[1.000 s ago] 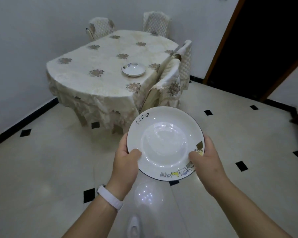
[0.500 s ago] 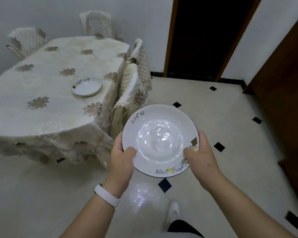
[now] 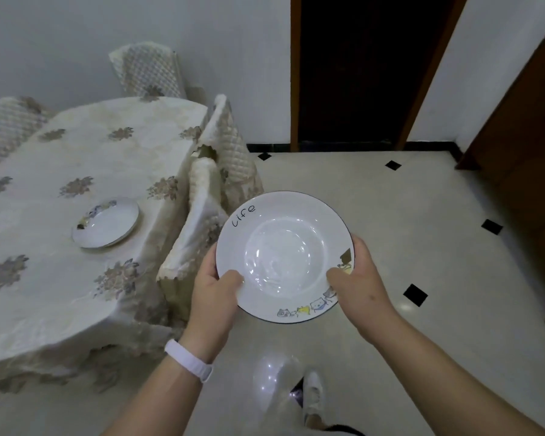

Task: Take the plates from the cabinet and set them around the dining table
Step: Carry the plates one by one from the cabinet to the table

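Plate (image 3: pixel 106 222) on table (image 3: pixel 44 278), chairs (image 3: pixel 199 228) right.

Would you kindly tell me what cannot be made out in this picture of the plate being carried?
Head view:
- Dining table: its left part is cut off by the frame edge.
- Left hand and right hand: most fingers are hidden under the held plate.
- Plate on the table: its print is too small to read.
- Doorway: too dark inside.

Bare forearms, white wristband (image 3: pixel 188 359) on the left wrist (white shoe (image 3: pixel 312 392) below).
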The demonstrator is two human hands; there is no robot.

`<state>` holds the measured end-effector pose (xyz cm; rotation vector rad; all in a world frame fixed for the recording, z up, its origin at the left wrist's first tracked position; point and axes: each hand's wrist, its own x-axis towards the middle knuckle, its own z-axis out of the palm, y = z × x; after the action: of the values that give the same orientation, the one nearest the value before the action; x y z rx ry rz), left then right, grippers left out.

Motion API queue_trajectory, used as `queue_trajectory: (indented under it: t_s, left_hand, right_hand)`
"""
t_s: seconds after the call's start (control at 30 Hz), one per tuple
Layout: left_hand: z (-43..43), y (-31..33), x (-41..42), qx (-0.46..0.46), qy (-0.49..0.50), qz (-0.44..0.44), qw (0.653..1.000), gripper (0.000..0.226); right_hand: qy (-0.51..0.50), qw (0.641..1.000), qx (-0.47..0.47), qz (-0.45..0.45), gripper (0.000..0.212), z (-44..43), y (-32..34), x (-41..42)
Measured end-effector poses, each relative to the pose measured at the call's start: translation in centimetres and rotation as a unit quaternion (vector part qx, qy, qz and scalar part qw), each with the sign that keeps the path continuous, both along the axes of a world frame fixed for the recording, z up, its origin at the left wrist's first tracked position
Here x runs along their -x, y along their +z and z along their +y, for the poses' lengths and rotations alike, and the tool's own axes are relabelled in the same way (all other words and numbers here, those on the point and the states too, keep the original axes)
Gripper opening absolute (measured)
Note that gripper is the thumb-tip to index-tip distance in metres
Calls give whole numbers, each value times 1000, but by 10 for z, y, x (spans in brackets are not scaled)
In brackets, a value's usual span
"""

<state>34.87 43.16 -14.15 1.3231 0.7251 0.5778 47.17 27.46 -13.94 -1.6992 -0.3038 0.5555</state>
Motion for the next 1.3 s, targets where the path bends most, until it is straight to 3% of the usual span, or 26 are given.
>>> queue_trajectory:
  t_s: [0.23, 0.5, 0.7, 1.0, 1.3]
  left_hand:
    - [15, 23, -113, -16, -16, -9, 1000, 59]
    - [49, 27, -192, -42, -29, -14, 999, 57]
    - [95, 6, -236, -4, -18, -11, 1000, 56]
    - [230, -12, -323, 28, 0, -12, 1000, 60]
    - [394, -10, -349, 55, 100, -43, 992, 57]
  right_hand:
    - [2, 1000, -15, -18, 60, 15, 16, -120]
    - [-16, 999, -27, -13, 55, 43, 17, -186]
    - [-24, 1000, -1, -17, 56, 86, 8, -229]
    - [-13, 998, 57, -20, 58, 228, -5, -314]
    - [70, 996, 51, -33, 57, 415, 5, -368]
